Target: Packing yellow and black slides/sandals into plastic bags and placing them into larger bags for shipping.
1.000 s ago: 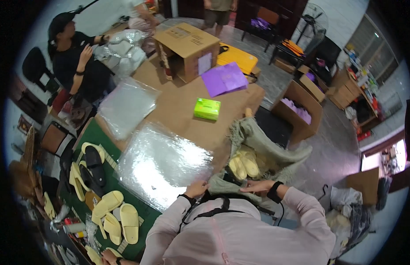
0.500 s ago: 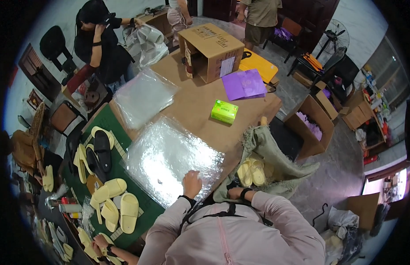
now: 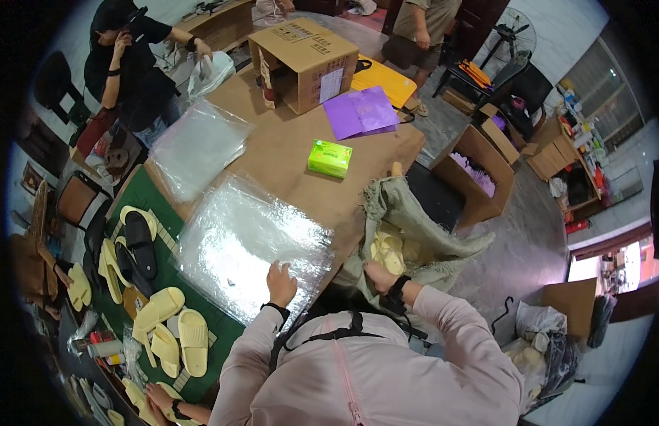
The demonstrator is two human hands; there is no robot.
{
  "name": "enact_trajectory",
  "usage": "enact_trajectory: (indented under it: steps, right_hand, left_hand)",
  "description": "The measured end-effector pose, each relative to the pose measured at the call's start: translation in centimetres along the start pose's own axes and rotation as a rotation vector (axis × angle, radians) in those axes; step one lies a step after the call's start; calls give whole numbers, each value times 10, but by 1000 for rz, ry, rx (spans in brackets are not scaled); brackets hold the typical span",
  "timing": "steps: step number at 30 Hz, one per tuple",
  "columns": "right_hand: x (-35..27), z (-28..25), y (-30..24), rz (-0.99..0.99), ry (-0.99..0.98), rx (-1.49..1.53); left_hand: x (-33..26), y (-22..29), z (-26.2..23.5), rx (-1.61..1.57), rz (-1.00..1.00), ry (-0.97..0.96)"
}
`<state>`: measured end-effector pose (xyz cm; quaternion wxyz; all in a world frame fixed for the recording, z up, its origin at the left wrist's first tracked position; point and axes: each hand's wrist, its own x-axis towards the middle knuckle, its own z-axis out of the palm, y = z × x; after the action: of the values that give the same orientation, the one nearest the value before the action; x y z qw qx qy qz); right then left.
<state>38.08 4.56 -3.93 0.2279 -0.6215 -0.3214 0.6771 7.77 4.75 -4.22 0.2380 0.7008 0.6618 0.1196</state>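
Observation:
My left hand (image 3: 281, 285) rests at the near edge of a stack of clear plastic bags (image 3: 251, 241), its fingers somewhat spread and holding nothing visible. My right hand (image 3: 379, 277) is closed at the near-left rim of a frayed grey-green woven sack (image 3: 443, 248). Pale yellow slippers (image 3: 387, 250) show in the sack's mouth, right beside those fingers. What the fingers grip, sack or slipper, is hidden. More pale yellow slippers (image 3: 194, 342) and a pair of black slippers (image 3: 139, 245) lie on a green mat (image 3: 219, 334) to the left.
On the brown-covered table stand an open carton (image 3: 304, 64), a green tissue pack (image 3: 329, 157), purple sheets (image 3: 359, 113) and a second bag stack (image 3: 198, 149). A box of purple items (image 3: 478, 170) is at right. A person in black (image 3: 130, 64) handles plastic; a co-worker's hand (image 3: 159, 397) touches slippers.
The whole view has shifted, table things now sitting further up and left. My right hand has moved forward, closer to the slippers in the sack. My left hand stays by the plastic bags.

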Motion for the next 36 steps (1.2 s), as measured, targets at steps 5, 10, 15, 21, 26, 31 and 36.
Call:
enact_trajectory:
  steps: [5, 10, 15, 21, 26, 31, 36]
  right_hand:
    - [-9, 6, 29, 444, 169, 205]
    - [-21, 7, 13, 610, -182, -5]
    - [-78, 12, -74, 462, -330, -182]
    - [-94, 18, -130, 196, -214, -581]
    - [-32, 21, -94, -266, -502, -906]
    - [-14, 52, -88, -331, -502, -1126]
    - [-9, 136, -132, -840, -463, -1208]
  left_hand:
    - [-2, -7, 2, -17, 21, -10]
    - [-2, -18, 5, -26, 63, -55]
    - [-8, -22, 0, -94, 73, -24]
    - [-29, 0, -31, 272, -32, 71]
    - [-45, -12, -27, 299, -152, -101]
    - [-63, -23, -33, 166, -40, -113]
    - [-72, -35, -25, -226, -64, 37]
